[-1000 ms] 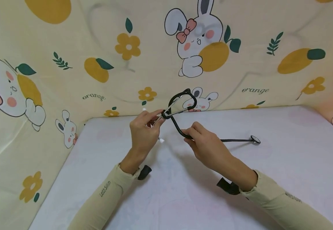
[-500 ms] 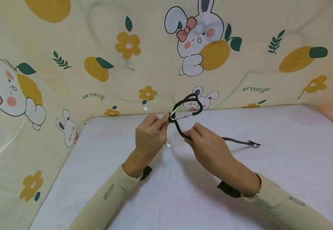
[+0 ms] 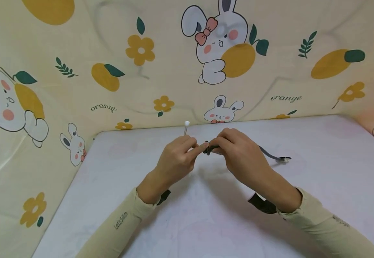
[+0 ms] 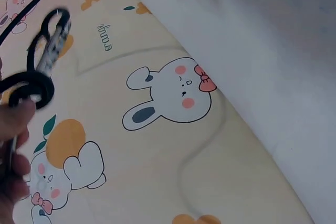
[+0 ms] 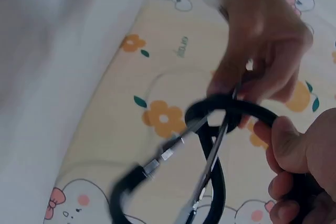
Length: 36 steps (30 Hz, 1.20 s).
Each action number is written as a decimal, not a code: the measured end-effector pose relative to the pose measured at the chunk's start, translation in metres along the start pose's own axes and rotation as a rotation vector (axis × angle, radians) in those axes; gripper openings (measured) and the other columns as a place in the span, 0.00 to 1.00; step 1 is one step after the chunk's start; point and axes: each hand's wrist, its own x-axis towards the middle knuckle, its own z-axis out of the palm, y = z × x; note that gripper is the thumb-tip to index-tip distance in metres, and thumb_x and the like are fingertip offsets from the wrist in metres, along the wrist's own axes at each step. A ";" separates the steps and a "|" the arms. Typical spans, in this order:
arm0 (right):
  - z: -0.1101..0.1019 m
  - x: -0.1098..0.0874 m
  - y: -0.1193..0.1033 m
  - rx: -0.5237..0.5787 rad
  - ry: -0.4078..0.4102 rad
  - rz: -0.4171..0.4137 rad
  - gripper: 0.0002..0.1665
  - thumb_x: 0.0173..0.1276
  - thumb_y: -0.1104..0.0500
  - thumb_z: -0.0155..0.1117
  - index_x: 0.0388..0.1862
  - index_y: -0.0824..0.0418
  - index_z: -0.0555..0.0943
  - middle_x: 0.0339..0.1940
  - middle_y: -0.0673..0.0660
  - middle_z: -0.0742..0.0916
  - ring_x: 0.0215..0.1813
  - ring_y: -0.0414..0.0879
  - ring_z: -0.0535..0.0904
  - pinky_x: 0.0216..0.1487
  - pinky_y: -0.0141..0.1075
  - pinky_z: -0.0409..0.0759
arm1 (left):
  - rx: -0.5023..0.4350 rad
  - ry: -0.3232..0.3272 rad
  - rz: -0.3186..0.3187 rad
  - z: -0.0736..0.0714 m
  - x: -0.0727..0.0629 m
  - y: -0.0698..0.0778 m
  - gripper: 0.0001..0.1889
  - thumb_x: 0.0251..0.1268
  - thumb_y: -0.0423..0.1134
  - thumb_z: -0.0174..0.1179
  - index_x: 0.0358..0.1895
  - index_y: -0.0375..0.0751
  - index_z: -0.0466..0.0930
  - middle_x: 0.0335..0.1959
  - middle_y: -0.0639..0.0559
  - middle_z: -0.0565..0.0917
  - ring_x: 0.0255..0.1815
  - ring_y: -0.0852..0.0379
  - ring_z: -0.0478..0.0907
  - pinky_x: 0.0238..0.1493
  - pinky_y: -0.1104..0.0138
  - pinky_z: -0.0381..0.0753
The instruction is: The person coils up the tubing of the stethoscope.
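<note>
Holding a stethoscope [image 5: 223, 100] between them, the two hands meet above the desk [image 3: 206, 229]. The left hand [image 3: 177, 156] pinches the metal arms [image 5: 216, 153] where they come together, its fingers bent and its thumb pressed by a coil of the black tube [image 3: 268, 153]. That coil passes around the metal arms (clearest from the right wrist), and the far part of the loop looks blurred. The right hand [image 3: 246, 159] has its thumb and fingers curled around the tube, just beside the left. One white ear tip [image 3: 187, 123] sticks up behind the left hand. The chest piece [image 3: 283, 159] hangs out past the right hand, near the desk; whether it touches cannot be told. Beige sleeves [image 3: 110, 229] cover both forearms, and behind the desk rises a cream cloth [image 3: 170, 68] printed with rabbits, oranges and flowers.
</note>
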 end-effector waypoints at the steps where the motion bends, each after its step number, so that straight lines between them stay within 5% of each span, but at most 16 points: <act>1: -0.001 0.000 0.002 0.006 -0.012 0.005 0.09 0.57 0.67 0.75 0.36 0.60 0.86 0.34 0.52 0.83 0.38 0.46 0.78 0.39 0.35 0.81 | -0.013 -0.018 0.021 -0.001 0.001 0.000 0.15 0.56 0.22 0.65 0.43 0.43 0.91 0.26 0.52 0.77 0.25 0.58 0.72 0.29 0.73 0.73; 6: -0.006 0.002 0.011 0.056 -0.039 0.018 0.10 0.56 0.69 0.75 0.35 0.58 0.88 0.33 0.50 0.84 0.38 0.44 0.77 0.39 0.35 0.80 | -0.116 -0.076 0.075 -0.003 0.002 -0.001 0.11 0.57 0.28 0.70 0.44 0.42 0.90 0.29 0.52 0.79 0.30 0.59 0.75 0.35 0.73 0.77; 11: -0.016 0.004 0.021 0.128 -0.083 -0.007 0.08 0.58 0.64 0.75 0.36 0.55 0.88 0.33 0.46 0.84 0.39 0.41 0.79 0.39 0.33 0.80 | -0.243 -0.069 0.089 -0.004 0.003 -0.003 0.16 0.51 0.37 0.76 0.44 0.38 0.88 0.32 0.52 0.83 0.34 0.58 0.79 0.40 0.73 0.80; 20: -0.024 0.005 0.048 0.328 -0.333 0.074 0.06 0.66 0.60 0.68 0.39 0.47 0.85 0.35 0.39 0.85 0.37 0.32 0.78 0.39 0.29 0.78 | -0.367 -0.039 0.108 -0.006 0.005 0.001 0.12 0.53 0.34 0.74 0.43 0.39 0.89 0.31 0.52 0.85 0.32 0.60 0.79 0.37 0.75 0.78; 27: -0.012 0.002 0.049 0.393 -0.333 0.127 0.06 0.73 0.59 0.61 0.39 0.46 0.82 0.29 0.40 0.82 0.27 0.34 0.72 0.32 0.30 0.72 | -0.338 0.002 0.092 -0.004 0.001 0.001 0.15 0.51 0.37 0.76 0.43 0.38 0.88 0.32 0.52 0.85 0.33 0.58 0.80 0.39 0.73 0.79; 36: -0.016 0.004 0.045 0.416 -0.298 0.230 0.04 0.72 0.59 0.63 0.39 0.48 0.83 0.26 0.43 0.82 0.25 0.37 0.71 0.30 0.31 0.71 | -0.095 -0.001 0.068 -0.010 0.011 0.012 0.19 0.51 0.49 0.76 0.43 0.42 0.86 0.32 0.54 0.84 0.35 0.58 0.79 0.40 0.71 0.79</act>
